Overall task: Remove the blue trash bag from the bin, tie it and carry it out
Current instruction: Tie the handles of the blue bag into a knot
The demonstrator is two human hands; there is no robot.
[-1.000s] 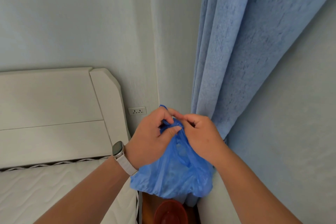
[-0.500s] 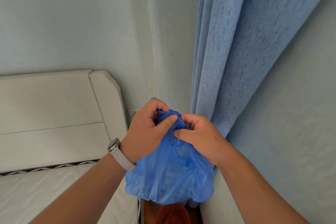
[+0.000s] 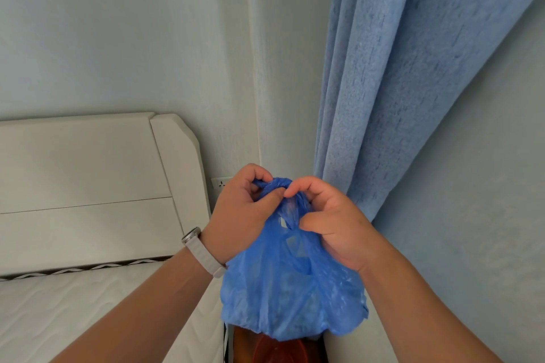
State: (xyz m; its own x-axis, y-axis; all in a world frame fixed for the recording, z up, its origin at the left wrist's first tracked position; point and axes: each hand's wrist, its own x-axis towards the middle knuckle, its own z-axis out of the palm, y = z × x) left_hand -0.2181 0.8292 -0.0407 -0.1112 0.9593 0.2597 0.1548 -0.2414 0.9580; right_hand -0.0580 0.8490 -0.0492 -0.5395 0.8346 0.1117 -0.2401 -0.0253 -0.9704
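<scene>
Head view: bag (image 3: 290, 289) hangs lifted clear above the red bin (image 3: 277, 351). Left hand (image 3: 241, 215) and right hand (image 3: 333, 224) each pinch its gathered neck, forming the knot. Removal appears done; tying appears under way, carrying out remains.

I am seeing a bright blue trash bag (image 3: 292, 298), translucent and crinkled, with paler patches showing through. To its right is hanging a softer, mottled blue curtain (image 3: 413, 74). Left of the bag, a watch (image 3: 203, 253) is showing an off-white strap and a silver case. Further left, the headboard (image 3: 88, 186) is looking plain cream, with a dark-and-white zigzag trim (image 3: 88, 270) under it. Just below the bag, a reddish-brown bin (image 3: 280, 352) is peeking out. The wall (image 3: 118, 38) is reading pale grey-green.
</scene>
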